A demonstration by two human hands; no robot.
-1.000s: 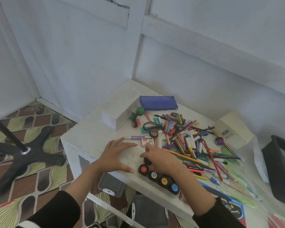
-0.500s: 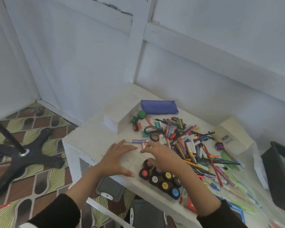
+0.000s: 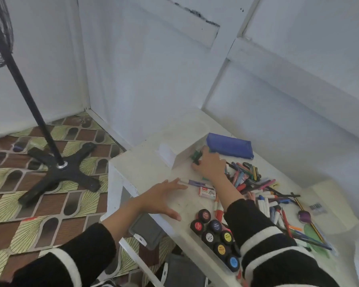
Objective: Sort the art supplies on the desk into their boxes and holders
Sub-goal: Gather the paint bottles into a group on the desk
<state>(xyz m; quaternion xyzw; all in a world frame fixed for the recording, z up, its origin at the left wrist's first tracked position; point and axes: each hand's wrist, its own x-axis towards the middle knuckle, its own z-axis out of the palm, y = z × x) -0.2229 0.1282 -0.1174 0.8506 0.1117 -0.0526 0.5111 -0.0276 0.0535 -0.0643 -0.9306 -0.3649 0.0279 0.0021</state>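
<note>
Green item [image 3: 195, 155] in right hand [image 3: 210, 165], left hand [image 3: 161, 196] flat

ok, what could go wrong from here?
1. The right sleeve passes right by the paint pots, which sit at the front edge of the desk; drawing the arm back could drag them off.
2. The right hand reaches the small green things tight against the white box; they may scatter.

The left sleeve [image 3: 85, 251] and the right sleeve [image 3: 249, 216] are black and fuzzy, with thick white stripes. The left hand [image 3: 162, 197] and right hand [image 3: 209, 165] are bare.
</note>
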